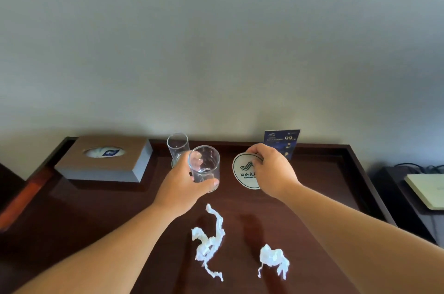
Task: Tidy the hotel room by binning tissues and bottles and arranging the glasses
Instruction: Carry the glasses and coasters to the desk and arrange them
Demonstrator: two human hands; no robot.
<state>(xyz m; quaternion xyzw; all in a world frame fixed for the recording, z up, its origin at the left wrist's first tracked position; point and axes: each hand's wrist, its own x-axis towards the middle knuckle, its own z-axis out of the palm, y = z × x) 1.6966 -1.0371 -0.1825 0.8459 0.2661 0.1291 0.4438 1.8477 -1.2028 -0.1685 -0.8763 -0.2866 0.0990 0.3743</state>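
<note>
I am holding a clear glass (204,166) in my left hand (185,185), fingers and thumb wrapped round its lower half. It is sitting between the second glass (177,147), which is standing near the wall, and a round coaster (242,171) to the right. My right hand (271,171) is pinching that coaster by its far rim; whether it is lying flat on the table (96,221) I cannot tell. To do this well, I judge I should be settling the coaster flat beside the second glass first. Then I should be lowering my glass upright onto its middle, letting go only once it is standing steady. Two crumpled tissues (209,243) are lying nearer me, not yet binned, and a tissue box (105,159) is sitting far left.
</note>
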